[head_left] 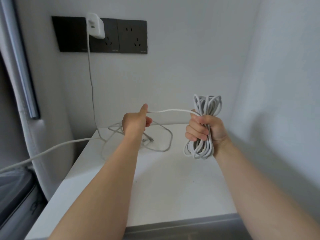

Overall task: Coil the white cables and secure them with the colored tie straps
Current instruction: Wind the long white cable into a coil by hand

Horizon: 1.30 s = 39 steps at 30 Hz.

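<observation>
Most of the white cable is wound into a coil [207, 105] that my right hand [203, 129] clamps around its middle, held in the air above the far right part of the table [164, 184]. My left hand [136, 122] pinches one strand [173, 110] between thumb and curled fingers, above the far edge.

The coil's long axis stands nearly upright, with loops fanning out above my fist and hanging below it. The strand leaves the top of my fist and runs about level to the left. Past my left hand, the loose cable [164, 135] sprawls near the table's far left corner.

That sprawl is where I expect trouble. It lies tangled together with the charger lead [90, 87], which drops from the charger [96, 25] in the wall sockets [132, 37]. A hard pull could drag a knot towards the coil or tug on that lead.

My fist holds many loops, uneven in length, so any slackening could let some slide out and the coil spring apart. I see no coloured tie strap anywhere. Fetching one would probably cost me a hand, and the coil could loosen then.
</observation>
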Available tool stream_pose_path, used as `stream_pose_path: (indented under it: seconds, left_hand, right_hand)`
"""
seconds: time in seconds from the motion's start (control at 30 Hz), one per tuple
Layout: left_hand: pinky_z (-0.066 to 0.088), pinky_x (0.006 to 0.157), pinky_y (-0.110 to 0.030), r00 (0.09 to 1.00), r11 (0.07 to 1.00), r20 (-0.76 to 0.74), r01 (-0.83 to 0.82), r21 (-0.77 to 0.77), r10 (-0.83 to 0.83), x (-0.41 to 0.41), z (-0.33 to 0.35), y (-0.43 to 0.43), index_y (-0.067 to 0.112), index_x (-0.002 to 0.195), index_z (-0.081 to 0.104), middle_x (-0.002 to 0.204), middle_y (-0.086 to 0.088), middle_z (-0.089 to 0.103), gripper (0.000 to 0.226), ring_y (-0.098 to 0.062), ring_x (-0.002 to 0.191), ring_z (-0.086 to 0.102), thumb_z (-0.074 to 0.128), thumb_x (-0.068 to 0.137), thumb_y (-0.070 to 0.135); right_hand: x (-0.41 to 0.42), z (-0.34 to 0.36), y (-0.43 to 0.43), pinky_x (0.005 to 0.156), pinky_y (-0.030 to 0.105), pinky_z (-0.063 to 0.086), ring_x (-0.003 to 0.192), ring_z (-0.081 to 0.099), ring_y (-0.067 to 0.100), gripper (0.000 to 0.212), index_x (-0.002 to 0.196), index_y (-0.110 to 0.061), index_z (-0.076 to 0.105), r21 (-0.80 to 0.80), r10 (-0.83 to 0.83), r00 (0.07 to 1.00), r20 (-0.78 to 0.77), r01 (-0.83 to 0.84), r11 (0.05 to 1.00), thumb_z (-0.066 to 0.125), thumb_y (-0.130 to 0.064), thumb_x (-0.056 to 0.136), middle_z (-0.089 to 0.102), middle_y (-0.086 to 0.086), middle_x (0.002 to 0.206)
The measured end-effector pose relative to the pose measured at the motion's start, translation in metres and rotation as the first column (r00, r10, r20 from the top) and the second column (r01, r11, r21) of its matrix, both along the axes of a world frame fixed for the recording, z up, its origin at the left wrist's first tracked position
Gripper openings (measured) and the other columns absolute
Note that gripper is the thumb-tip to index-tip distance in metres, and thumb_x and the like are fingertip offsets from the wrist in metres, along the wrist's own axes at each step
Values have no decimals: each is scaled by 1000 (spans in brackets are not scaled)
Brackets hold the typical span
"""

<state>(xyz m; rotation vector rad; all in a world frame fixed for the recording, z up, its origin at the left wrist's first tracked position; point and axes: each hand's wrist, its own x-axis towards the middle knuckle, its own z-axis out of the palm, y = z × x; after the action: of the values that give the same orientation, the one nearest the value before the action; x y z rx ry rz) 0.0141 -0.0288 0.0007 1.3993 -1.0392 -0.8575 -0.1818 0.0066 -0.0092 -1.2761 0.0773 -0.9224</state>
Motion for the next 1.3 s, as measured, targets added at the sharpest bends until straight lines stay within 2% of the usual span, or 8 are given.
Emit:
stream_pose_path:
  seconds: [0.13, 0.27, 0.37, 0.5, 0.73, 0.93, 1.1, 1.3]
  left_hand:
    - [48, 66, -29, 889, 999, 457, -47, 11, 37, 6, -5, 1, 10, 59, 61, 66, -3, 69, 35, -21, 63, 63, 65, 82, 37]
    - [45, 80, -26, 735, 996, 675, -13, -84, 67, 3, -9, 7, 19, 101, 66, 106, -1, 66, 22, -22, 98, 61, 56, 83, 11]
    - [31, 86, -3, 784, 940, 613, 277, -199, -101, -6, -9, 14, 22, 125, 57, 127, 0, 51, 55, -14, 119, 48, 43, 81, -8]
    - [41, 73, -13, 738, 841, 574, 520, -149, -355, -14, -10, 19, 18, 117, 63, 110, 4, 66, 42, -6, 96, 58, 45, 84, -1]
    - [32, 45, -5, 725, 881, 634, 451, -140, -271, -14, -16, 9, 7, 85, 71, 75, -1, 68, 14, 11, 47, 49, 58, 89, 11]
    - [35, 46, -12, 786, 900, 586, 382, -209, -197, -18, -12, 13, 2, 78, 69, 70, -3, 65, 19, -1, 49, 48, 57, 90, 11]
    - [41, 67, -29, 770, 879, 618, 395, -269, -156, -25, -12, 18, 1, 72, 66, 67, -3, 63, 20, -17, 66, 52, 56, 87, 8]
    - [35, 59, -22, 717, 860, 688, 417, -295, -111, -31, -13, 22, 1, 69, 63, 64, -3, 60, 22, -17, 63, 48, 55, 88, 9]
  right_hand:
    - [-3, 3, 0, 59, 28, 45, 44, 36, 17, 31, 64, -14, 30, -8, 100, 987, 129, -100, 995, 50, -6, 86, 36, 1, 49]
    - [-4, 4, -3, 56, 25, 47, 41, 48, 10, 28, 60, -16, 41, 29, -51, 990, 135, 48, 998, 60, -11, 80, 34, -2, 44]
    - [-4, 3, -6, 49, 22, 44, 35, 42, 6, 32, 51, -18, 45, 80, -220, 970, 108, 212, 974, 75, -20, 63, 39, -7, 38]
    - [-2, 2, -10, 47, 20, 43, 34, 37, 6, 38, 46, -20, 43, 146, -339, 931, 134, 320, 936, 81, -22, 51, 37, -8, 36]
    - [-2, 7, -8, 46, 18, 40, 34, 33, 7, 28, 46, -20, 43, 246, -463, 870, 172, 417, 875, 69, -20, 55, 32, -8, 35]
    - [5, 5, -12, 42, 17, 34, 33, 34, 7, 49, 45, -20, 44, 433, -558, 827, 60, 483, 761, 41, -20, 93, 31, -7, 36]
    - [6, 1, -16, 42, 16, 42, 37, 44, 7, 31, 64, -17, 41, 426, -611, 789, -65, 576, 698, 44, -12, 95, 41, -6, 41]
    - [5, -3, -18, 46, 20, 47, 42, 54, 8, 19, 72, -5, 64, 346, -640, 726, -250, 685, 641, 55, -9, 89, 58, 2, 57]
